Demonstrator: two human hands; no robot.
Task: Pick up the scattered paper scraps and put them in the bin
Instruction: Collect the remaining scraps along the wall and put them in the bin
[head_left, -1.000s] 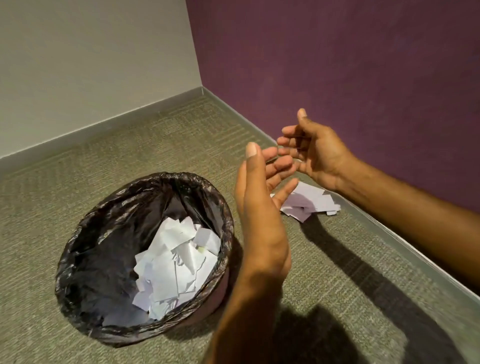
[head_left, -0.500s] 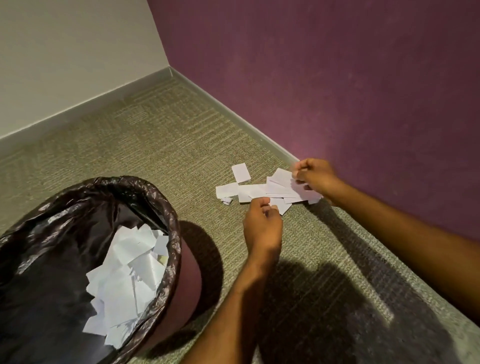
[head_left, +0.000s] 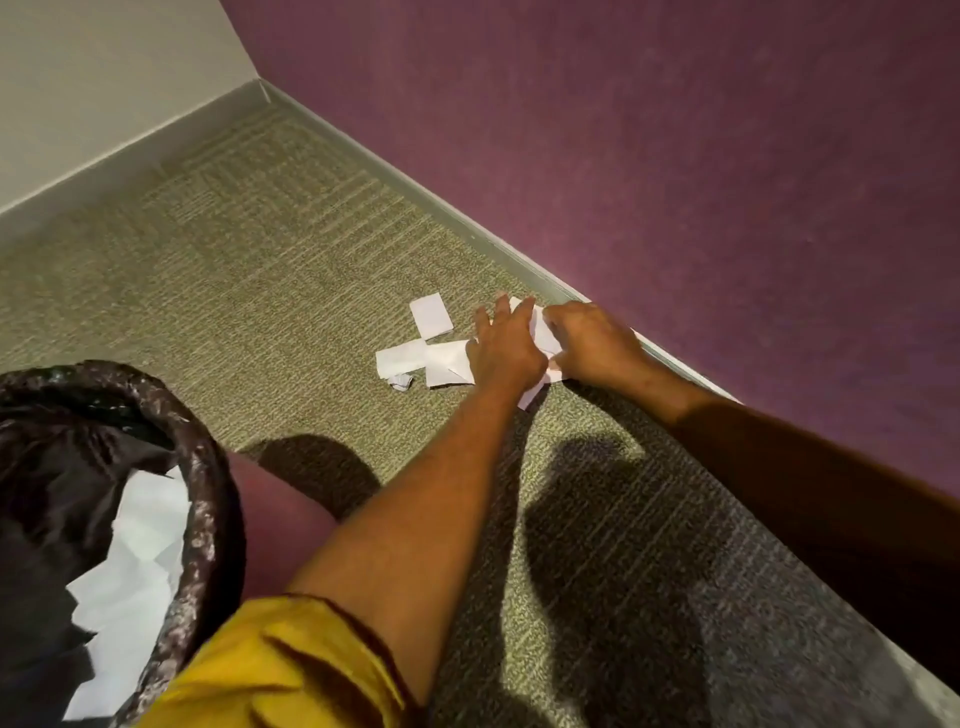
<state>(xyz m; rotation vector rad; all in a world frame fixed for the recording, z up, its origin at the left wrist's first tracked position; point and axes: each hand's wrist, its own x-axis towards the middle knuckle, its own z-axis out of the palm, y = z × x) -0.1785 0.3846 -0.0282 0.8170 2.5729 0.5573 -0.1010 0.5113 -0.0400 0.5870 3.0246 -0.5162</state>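
left hand (head_left: 501, 356) has flattened onto the paper scraps (head_left: 405, 357), fingers (head_left: 501, 310) spread; right hand (head_left: 592, 343) fingers curl round some.

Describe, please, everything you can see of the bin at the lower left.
The bin stands on the carpet at the lower left, partly cut off by the frame edge. Its outer wall looks smooth and maroon. A dark, glossy, crinkled plastic liner is folded over the round rim. White paper scraps lie inside. A yellow sleeve overlaps its near rim in view.
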